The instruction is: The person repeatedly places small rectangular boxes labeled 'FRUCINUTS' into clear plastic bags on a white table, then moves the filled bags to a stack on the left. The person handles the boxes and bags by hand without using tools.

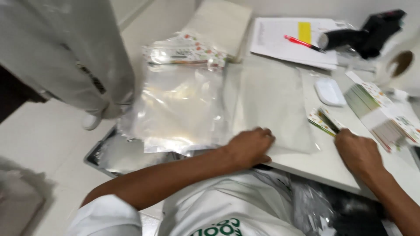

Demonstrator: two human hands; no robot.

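My left hand (250, 145) rests palm down on the near edge of a flat white bag (271, 100) lying on the white table (323, 164). To its left lies a stack of clear plastic bags (179, 109) with printed headers at the far end. My right hand (356, 150) is at the table's front right, its fingers on a small stack of printed cards (323, 120). Whether it grips the cards is blurred.
A bigger fanned stack of printed cards (383, 116) lies at the right. Papers with a red pen (302, 42), a black handheld tool (367, 35), a white tape roll (400, 65) and a small white oval object (329, 91) sit farther back. Another person's light trousers (78, 57) stand at left.
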